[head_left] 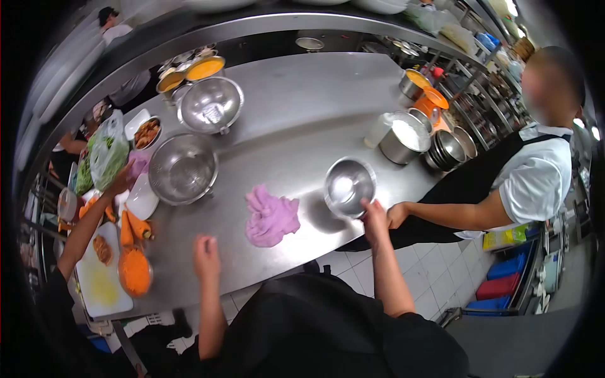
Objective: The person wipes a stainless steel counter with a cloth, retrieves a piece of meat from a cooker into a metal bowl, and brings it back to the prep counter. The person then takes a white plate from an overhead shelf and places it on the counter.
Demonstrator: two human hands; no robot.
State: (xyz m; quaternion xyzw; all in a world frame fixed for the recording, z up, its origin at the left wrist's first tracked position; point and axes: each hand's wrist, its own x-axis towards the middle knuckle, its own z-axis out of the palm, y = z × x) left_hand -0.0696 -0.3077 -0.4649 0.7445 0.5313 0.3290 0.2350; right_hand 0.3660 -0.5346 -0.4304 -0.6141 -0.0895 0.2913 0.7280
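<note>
My right hand (pixel 376 222) grips the rim of a shiny metal mixing bowl (pixel 350 187), tilted over the right part of the steel table. Just beside it is a co-worker's hand (pixel 397 215); whether it touches the bowl or my hand, I cannot tell. My left hand (pixel 207 257) is over the table's near edge with its fingers curled and nothing visible in them. Between my hands, a crumpled purple cloth (pixel 271 216) lies on the steel table (pixel 283 132).
At the left are a perforated metal colander (pixel 183 169), another metal bowl (pixel 211 105), carrots (pixel 129 228), grated carrot (pixel 135 272) and a white cutting board (pixel 104 302). Another person's arm (pixel 85 233) reaches in there. Toward the right stands a pot of white contents (pixel 404 138), near a co-worker (pixel 485 183).
</note>
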